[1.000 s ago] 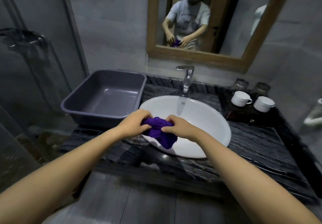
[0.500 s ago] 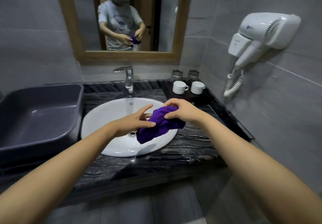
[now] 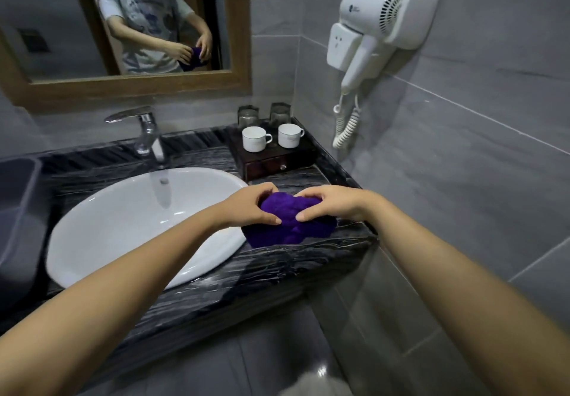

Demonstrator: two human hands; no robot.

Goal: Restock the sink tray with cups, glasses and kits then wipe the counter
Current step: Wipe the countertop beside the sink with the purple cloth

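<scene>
Left hand (image 3: pixel 246 207) and right hand (image 3: pixel 333 206) both close around a bunched purple cloth (image 3: pixel 290 221) on the dark counter (image 3: pixel 277 269) just right of the sink (image 3: pixel 138 226); behind, two cups (image 3: pixel 254 139) on a wooden tray (image 3: pixel 277 161)

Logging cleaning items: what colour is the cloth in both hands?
Deep purple cloth, plain with no pattern, clearest in the head view.
</scene>
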